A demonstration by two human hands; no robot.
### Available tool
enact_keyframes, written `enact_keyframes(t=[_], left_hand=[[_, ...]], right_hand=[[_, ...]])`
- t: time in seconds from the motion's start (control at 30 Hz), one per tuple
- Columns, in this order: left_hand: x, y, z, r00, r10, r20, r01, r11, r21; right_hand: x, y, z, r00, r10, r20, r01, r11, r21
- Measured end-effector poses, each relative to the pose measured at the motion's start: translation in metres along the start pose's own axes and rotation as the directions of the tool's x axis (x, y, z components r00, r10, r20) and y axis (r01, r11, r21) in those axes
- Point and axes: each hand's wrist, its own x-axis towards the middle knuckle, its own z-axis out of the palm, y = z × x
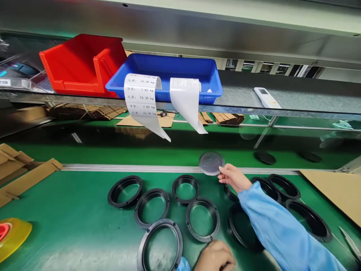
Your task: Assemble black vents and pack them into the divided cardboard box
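Observation:
My right hand [234, 177] pinches a grey round disc [211, 163] by its lower edge, holding it tilted just above a metal rail [169, 169]. Several black plastic rings lie flat on the green work mat [64, 222]. One ring [202, 219] sits just above my left hand [216, 256], which is cut off by the bottom of the view. Another ring [159, 244] lies to that hand's left. My left hand's fingers are curled, and I cannot tell if anything is in them. My blue sleeve [282, 226] covers more rings [308, 220] on the right.
A glass shelf [180, 105] above the mat holds a red bin [83, 64], a blue tray [166, 75] with printed weight labels [141, 94] hanging down, and a white remote control [266, 97]. Cardboard sheets [335, 195] and a yellow tape roll [11, 237] edge the mat.

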Motion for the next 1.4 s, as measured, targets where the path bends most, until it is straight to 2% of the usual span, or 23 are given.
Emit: enact_keyframes(t=[0.07, 0.13, 0.23, 0.33, 0.4, 0.5, 0.57, 0.6, 0.67, 0.83, 0.93, 1.0, 1.03, 1.07, 1.1, 1.13, 1.17, 1.2, 1.23, 1.3, 1.4], left_hand=[[0.000, 0.018, -0.004, 0.997, -0.017, -0.080, 0.013, 0.998, -0.061], [-0.002, 0.038, -0.009, 0.983, -0.114, -0.141, 0.073, 0.960, -0.268], [-0.006, 0.062, -0.014, 0.970, -0.219, -0.106, 0.095, 0.742, -0.664], [-0.011, 0.081, -0.019, 0.974, -0.195, -0.117, 0.012, 0.556, -0.831], [-0.012, 0.094, -0.024, 0.962, -0.226, -0.156, -0.017, 0.517, -0.856], [-0.006, 0.111, -0.038, 0.886, -0.369, -0.280, -0.037, 0.547, -0.836], [-0.001, 0.115, -0.048, 0.838, -0.447, -0.313, -0.049, 0.510, -0.859], [0.001, 0.114, -0.053, 0.832, -0.470, -0.295, -0.048, 0.469, -0.882], [0.003, 0.111, -0.060, 0.850, -0.472, -0.234, -0.041, 0.385, -0.922], [-0.007, 0.103, -0.061, 0.915, -0.355, -0.191, -0.095, 0.270, -0.958], [-0.013, 0.101, -0.059, 0.947, -0.305, -0.102, -0.054, 0.162, -0.985], [-0.015, 0.100, -0.060, 0.950, -0.294, -0.104, -0.067, 0.133, -0.989], [-0.015, 0.099, -0.061, 0.949, -0.295, -0.114, -0.081, 0.123, -0.989], [-0.015, 0.098, -0.062, 0.947, -0.297, -0.120, -0.089, 0.113, -0.990], [-0.015, 0.097, -0.062, 0.948, -0.297, -0.115, -0.088, 0.104, -0.991], [-0.015, 0.096, -0.063, 0.951, -0.292, -0.100, -0.076, 0.093, -0.993], [-0.015, 0.096, -0.063, 0.955, -0.285, -0.082, -0.060, 0.083, -0.995], [-0.015, 0.097, -0.063, 0.958, -0.279, -0.066, -0.046, 0.075, -0.996], [-0.015, 0.097, -0.063, 0.960, -0.273, -0.057, -0.039, 0.071, -0.997], [-0.014, 0.098, -0.062, 0.960, -0.274, -0.058, -0.039, 0.074, -0.996], [-0.015, 0.098, -0.062, 0.951, -0.299, -0.080, -0.051, 0.103, -0.993]], right_hand=[[-0.053, 0.015, -0.016, 0.997, -0.044, 0.063, 0.042, 0.999, 0.027], [-0.100, 0.034, -0.027, 0.991, -0.072, 0.115, 0.065, 0.996, 0.060], [-0.152, 0.063, -0.036, 0.977, -0.118, 0.180, 0.090, 0.984, 0.156], [-0.182, 0.089, -0.033, 0.973, -0.132, 0.191, 0.082, 0.965, 0.248], [-0.193, 0.102, -0.027, 0.973, -0.125, 0.195, 0.069, 0.960, 0.272], [-0.202, 0.116, -0.013, 0.964, -0.117, 0.237, 0.051, 0.962, 0.267], [-0.205, 0.121, -0.003, 0.958, -0.113, 0.263, 0.039, 0.963, 0.268], [-0.206, 0.123, 0.001, 0.957, -0.110, 0.268, 0.032, 0.960, 0.278], [-0.206, 0.125, 0.008, 0.955, -0.102, 0.277, 0.013, 0.952, 0.306], [-0.203, 0.128, 0.019, 0.930, -0.066, 0.360, -0.069, 0.934, 0.351], [-0.201, 0.128, 0.019, 0.913, -0.025, 0.407, -0.093, 0.959, 0.267], [-0.199, 0.125, 0.014, 0.946, -0.065, 0.317, 0.034, 0.994, 0.103], [-0.198, 0.122, 0.011, 0.964, -0.158, 0.214, 0.165, 0.986, -0.013], [-0.196, 0.118, 0.007, 0.947, -0.301, 0.111, 0.316, 0.935, -0.161], [-0.194, 0.113, 0.004, 0.885, -0.463, 0.051, 0.454, 0.831, -0.323], [-0.191, 0.108, 0.001, 0.797, -0.601, 0.059, 0.555, 0.690, -0.464], [-0.189, 0.104, 0.000, 0.715, -0.689, 0.121, 0.621, 0.546, -0.562], [-0.186, 0.100, -0.001, 0.658, -0.725, 0.204, 0.662, 0.428, -0.615], [-0.184, 0.097, -0.001, 0.627, -0.728, 0.277, 0.687, 0.349, -0.637], [-0.179, 0.096, 0.002, 0.610, -0.716, 0.339, 0.705, 0.296, -0.644], [-0.172, 0.100, 0.005, 0.625, -0.696, 0.353, 0.706, 0.312, -0.636]])
